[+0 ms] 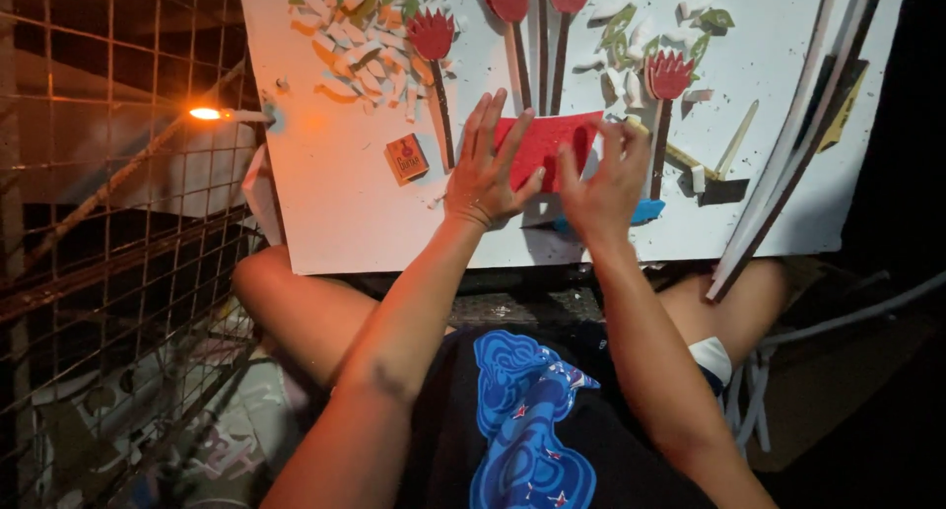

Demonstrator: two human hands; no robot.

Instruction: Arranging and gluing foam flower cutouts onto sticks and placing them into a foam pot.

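Red sheet [544,146]: lying flat on the white board [335,203] — long axis running left-right.
Left hand [483,169]: you're pressing it, fingers spread.
Right hand [606,179]: you're pinching its right edge — both hands equally near.

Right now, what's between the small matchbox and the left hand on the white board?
In the head view, one dark flower stem runs down between the matchbox and the left hand; apart from that, only bare white board.

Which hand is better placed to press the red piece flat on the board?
Left, probably. The left hand already lies spread on the red piece, palm down; the right hand only pinches its right edge with fingertips.
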